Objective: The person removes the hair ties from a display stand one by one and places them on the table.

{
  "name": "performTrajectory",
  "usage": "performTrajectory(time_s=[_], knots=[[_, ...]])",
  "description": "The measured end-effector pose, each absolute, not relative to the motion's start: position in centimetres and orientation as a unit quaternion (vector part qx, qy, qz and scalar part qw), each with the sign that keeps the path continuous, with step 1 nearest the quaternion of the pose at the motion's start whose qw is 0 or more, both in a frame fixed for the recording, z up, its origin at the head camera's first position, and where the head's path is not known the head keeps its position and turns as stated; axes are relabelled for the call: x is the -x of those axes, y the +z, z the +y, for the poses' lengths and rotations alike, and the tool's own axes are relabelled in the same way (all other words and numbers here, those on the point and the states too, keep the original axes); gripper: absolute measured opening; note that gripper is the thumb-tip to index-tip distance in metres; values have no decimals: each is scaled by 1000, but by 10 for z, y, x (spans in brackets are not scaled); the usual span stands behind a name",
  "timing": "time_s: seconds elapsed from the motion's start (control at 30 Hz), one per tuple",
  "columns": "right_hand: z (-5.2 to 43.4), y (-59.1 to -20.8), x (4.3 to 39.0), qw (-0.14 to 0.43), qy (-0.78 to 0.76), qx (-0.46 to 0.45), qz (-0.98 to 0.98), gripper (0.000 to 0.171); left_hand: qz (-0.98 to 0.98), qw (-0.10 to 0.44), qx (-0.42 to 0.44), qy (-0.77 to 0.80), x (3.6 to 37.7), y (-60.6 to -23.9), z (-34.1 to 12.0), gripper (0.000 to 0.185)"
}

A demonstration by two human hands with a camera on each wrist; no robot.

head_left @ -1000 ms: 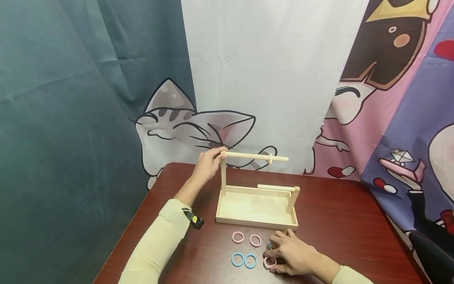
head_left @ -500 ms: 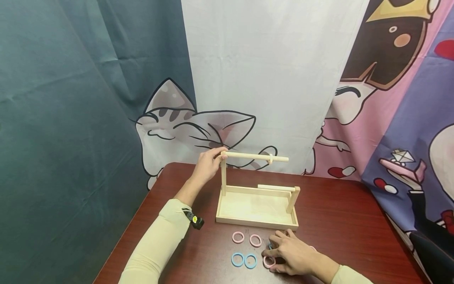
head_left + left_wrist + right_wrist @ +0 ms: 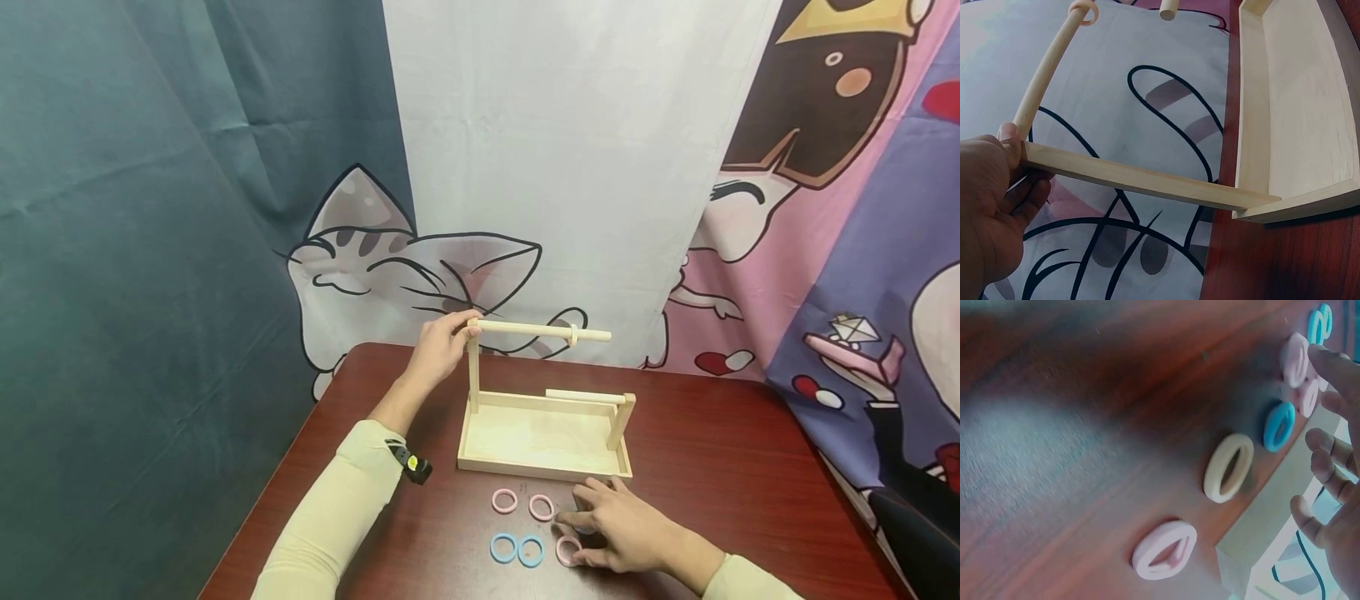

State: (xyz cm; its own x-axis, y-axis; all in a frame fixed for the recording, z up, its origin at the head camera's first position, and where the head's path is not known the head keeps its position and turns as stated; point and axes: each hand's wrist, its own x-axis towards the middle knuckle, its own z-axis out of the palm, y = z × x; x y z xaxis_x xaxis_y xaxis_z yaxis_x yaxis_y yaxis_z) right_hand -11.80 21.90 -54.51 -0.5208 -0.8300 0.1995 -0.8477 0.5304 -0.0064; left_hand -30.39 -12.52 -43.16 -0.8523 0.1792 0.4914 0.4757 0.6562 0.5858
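My left hand point(image 3: 438, 348) grips the top corner of a pale wooden stand point(image 3: 474, 375), where the tall post meets the upper dowel point(image 3: 525, 329); thumb and fingers wrap that corner in the left wrist view. One light-coloured ring point(image 3: 573, 336) hangs near the dowel's free end. Over the table, my right hand point(image 3: 626, 527) has its fingers spread and loosely bent. Its thumb tip is right at a pink ring point(image 3: 1295, 360) lying flat. Below those fingers, the right wrist view has a blue ring point(image 3: 1279, 427), a beige ring point(image 3: 1229, 467) and another pink ring point(image 3: 1165, 550).
The stand's shallow tray base point(image 3: 540, 429) sits behind the rings, with a short post point(image 3: 620, 423) and lower dowel point(image 3: 583, 397) on its right. Two pink rings point(image 3: 505, 501) and two blue rings point(image 3: 503, 548) lie left of my right hand. A printed curtain point(image 3: 562, 167) hangs behind the table.
My right hand has shifted slightly away from me and its fingers have spread a little. The left hand and the stand stay as they were.
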Motion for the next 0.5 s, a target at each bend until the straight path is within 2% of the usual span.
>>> performTrajectory(time_s=[0.33, 0.5], knots=[[229, -519, 142, 211, 56, -463, -859, 47, -892, 184, 181, -370, 302, -429, -125, 38], [240, -493, 162, 250, 83, -435, -861, 47, -895, 180, 178, -367, 301, -428, -126, 37]])
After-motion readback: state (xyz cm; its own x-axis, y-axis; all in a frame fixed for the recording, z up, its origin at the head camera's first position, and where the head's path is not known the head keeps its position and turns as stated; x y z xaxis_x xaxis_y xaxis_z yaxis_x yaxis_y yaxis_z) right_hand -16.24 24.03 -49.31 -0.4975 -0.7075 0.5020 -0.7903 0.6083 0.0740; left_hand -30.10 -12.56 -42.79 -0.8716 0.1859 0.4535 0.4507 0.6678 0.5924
